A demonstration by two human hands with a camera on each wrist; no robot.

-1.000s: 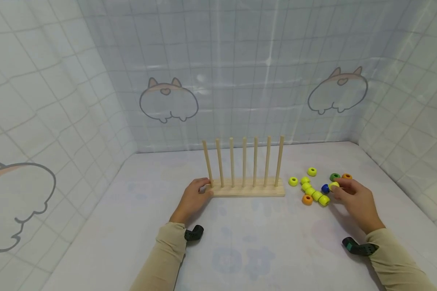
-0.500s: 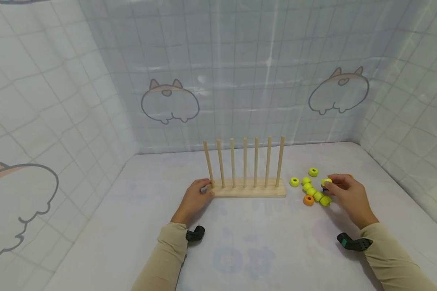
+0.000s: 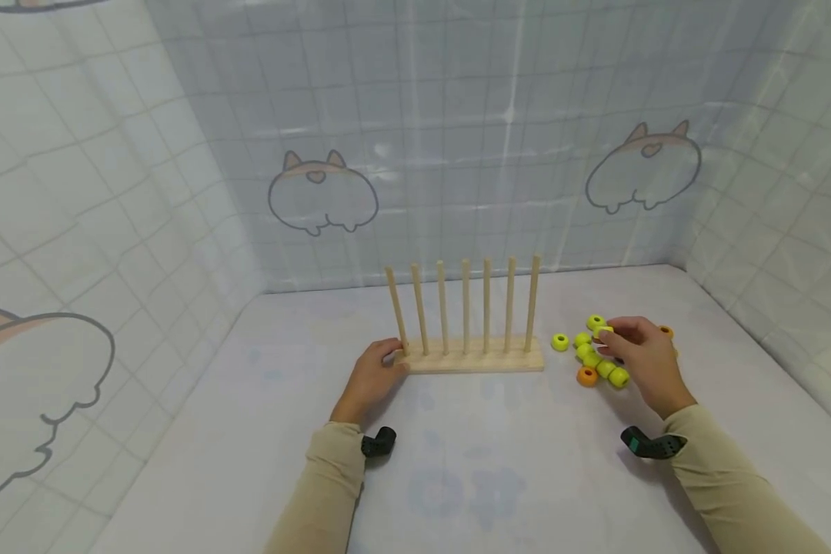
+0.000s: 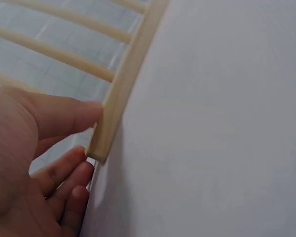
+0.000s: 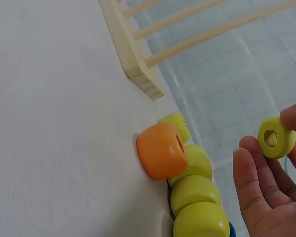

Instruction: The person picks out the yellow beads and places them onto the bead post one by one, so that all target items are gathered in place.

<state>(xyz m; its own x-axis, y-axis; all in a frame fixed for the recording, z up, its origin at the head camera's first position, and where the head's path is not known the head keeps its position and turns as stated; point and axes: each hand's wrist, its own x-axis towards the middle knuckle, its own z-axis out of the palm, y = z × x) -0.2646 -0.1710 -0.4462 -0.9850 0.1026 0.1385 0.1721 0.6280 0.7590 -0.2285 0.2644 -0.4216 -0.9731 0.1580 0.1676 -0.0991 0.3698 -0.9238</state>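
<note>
My left hand (image 3: 370, 377) holds the left end of a wooden peg rack (image 3: 471, 362) with several upright bare dowels. In the left wrist view its thumb presses the front of the base (image 4: 116, 106), fingers behind. My right hand (image 3: 651, 365) pinches a yellow bead (image 5: 286, 140) between thumb and fingers, raised above the loose beads. The bead's hole faces the right wrist camera. Below it lies a row of yellow beads (image 5: 200, 222), touching one another. An orange bead (image 3: 587, 377) sits in front of that row. The right hand partly hides the beads behind it.
One yellow bead (image 3: 560, 342) lies apart near the rack's right end, another yellow bead (image 3: 595, 321) farther back. Right of the hand is an orange bead (image 3: 665, 332). A blue bead (image 5: 232, 230) peeks out beside the row. Patterned cloth walls (image 3: 415, 154) enclose the table.
My right hand has moved left and slightly away from me with the yellow bead, from beside the blue bead to above the yellow ones. The left hand stays on the rack.
</note>
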